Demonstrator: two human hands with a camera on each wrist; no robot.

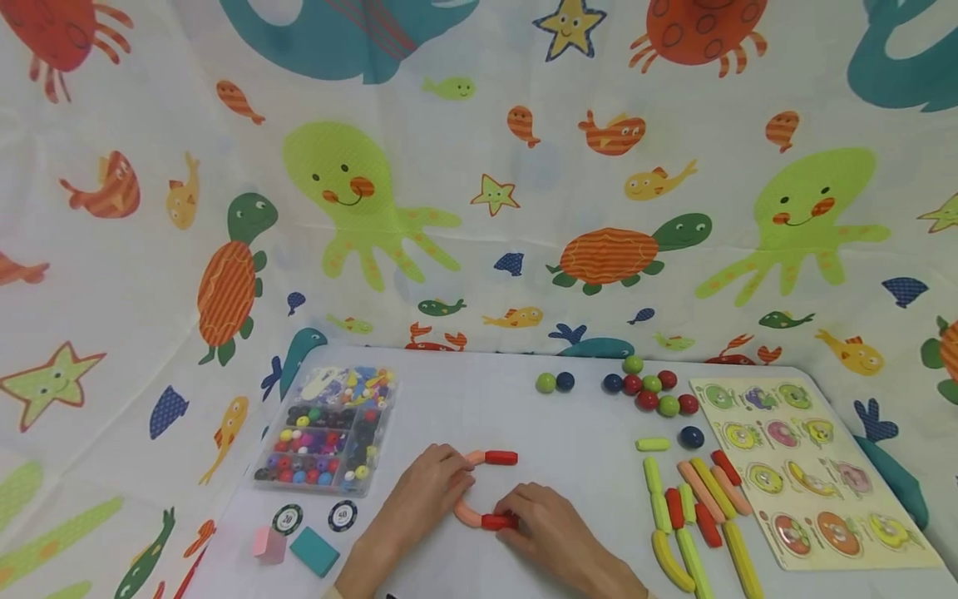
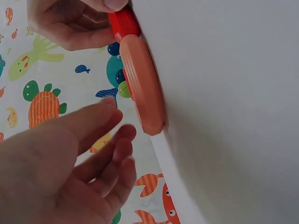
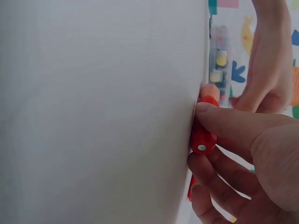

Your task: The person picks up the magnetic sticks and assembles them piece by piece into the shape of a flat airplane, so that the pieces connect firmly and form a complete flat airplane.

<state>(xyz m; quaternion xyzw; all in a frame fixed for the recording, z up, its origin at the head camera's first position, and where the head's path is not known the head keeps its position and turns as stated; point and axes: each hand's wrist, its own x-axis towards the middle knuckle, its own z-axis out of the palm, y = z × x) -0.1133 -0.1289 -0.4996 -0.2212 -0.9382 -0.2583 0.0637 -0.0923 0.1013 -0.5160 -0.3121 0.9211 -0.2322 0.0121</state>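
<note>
Your right hand (image 1: 552, 526) points to 10 o'clock, pinching a red stick (image 3: 202, 135), pale dot on its end, on the counter (image 1: 464, 399). Your left hand (image 1: 425, 492) points to 1 o'clock, fingers slack, nothing held. Faceted peach curve (image 2: 144, 88) touches the stick at 9 o'clock.

Bright, even, diffuse light fills the head view, its direction hard to tell, leaving the curtain (image 1: 479, 108) and surface (image 1: 464, 399) pale with only faint shadows. Small highlights dot the glossy balls (image 1: 692, 438), and fine details look slightly soft. Both wrist views are dimmer and greyer. In the left one, a soft-edged shadow spreads across the surface beside the peach stick (image 2: 142, 86); in the right one, the background bead box (image 3: 228, 56) is blurred.
</note>
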